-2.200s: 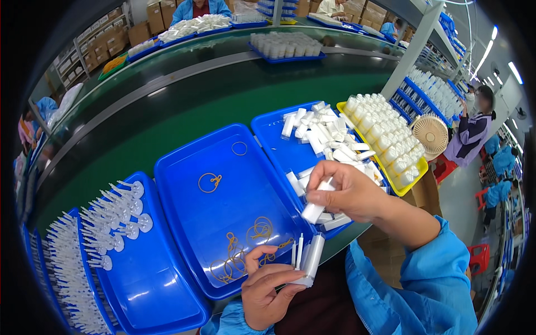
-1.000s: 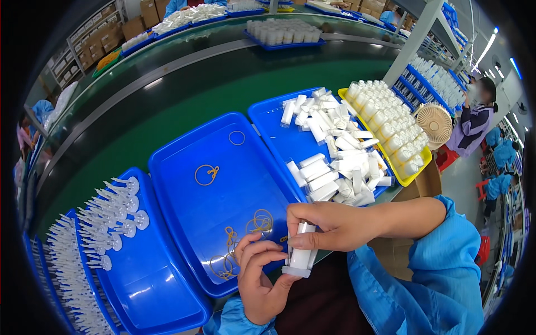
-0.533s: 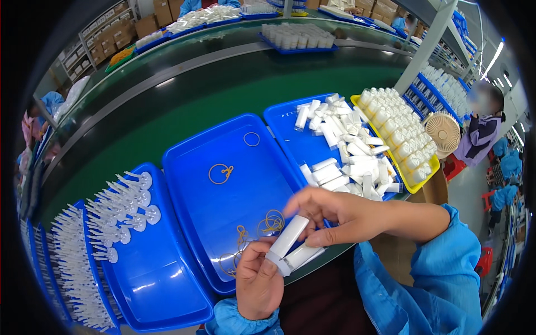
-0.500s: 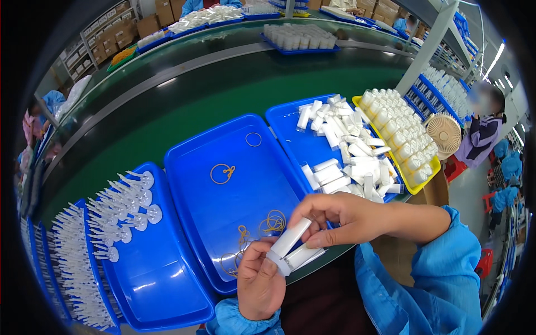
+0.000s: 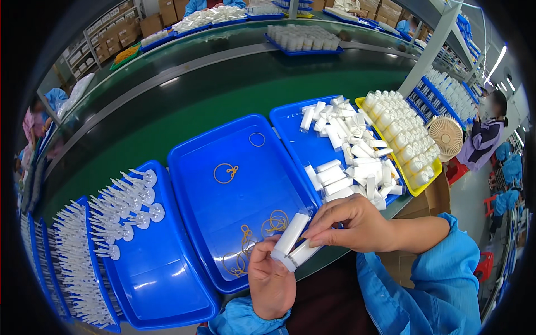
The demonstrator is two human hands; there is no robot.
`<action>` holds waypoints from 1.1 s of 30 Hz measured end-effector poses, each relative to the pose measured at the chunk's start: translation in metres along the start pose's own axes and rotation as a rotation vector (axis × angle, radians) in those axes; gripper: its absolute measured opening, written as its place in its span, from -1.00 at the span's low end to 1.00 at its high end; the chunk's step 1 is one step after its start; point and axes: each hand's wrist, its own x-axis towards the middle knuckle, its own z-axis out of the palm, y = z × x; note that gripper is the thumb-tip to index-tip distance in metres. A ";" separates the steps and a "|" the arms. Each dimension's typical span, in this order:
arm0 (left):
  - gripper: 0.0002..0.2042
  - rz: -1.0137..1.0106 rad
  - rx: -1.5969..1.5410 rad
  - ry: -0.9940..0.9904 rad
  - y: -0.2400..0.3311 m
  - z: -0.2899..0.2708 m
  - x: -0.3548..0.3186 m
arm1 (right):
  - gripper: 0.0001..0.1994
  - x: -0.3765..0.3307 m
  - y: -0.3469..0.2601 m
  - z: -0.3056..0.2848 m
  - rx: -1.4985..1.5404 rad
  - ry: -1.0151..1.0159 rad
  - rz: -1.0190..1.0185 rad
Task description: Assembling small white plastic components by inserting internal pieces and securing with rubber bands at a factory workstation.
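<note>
Two white tubes (image 5: 291,234) in clear sleeves lie side by side at a slant. My left hand (image 5: 271,285) is closed round their lower ends, at a clear plastic piece. My right hand (image 5: 352,223) pinches thumb and fingers together at the upper end of the nearer tube; a small yellowish spot shows there, and what the fingertips grip is hidden. Just beyond the hands is a blue tray (image 5: 223,206) with several tan rubber bands (image 5: 275,221). To its right, another blue tray (image 5: 293,125) bears a heap of similar white tubes (image 5: 357,148).
On the left, a blue tray (image 5: 156,290) carries clear-based white stemmed parts (image 5: 125,212), with more stacked beside it. A yellow tray (image 5: 427,181) of wrapped white pieces stands at right, near a beige fan (image 5: 445,134). Behind runs a green belt (image 5: 167,120); people work farther off.
My left hand and the tubes have shifted slightly right. My right fingers have slid off the farther tube, baring its upper end, and now pinch at the nearer tube's end.
</note>
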 end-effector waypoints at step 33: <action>-0.83 0.399 1.211 -0.205 0.038 -0.007 0.004 | -0.82 0.108 0.048 -0.075 -1.048 0.202 -0.295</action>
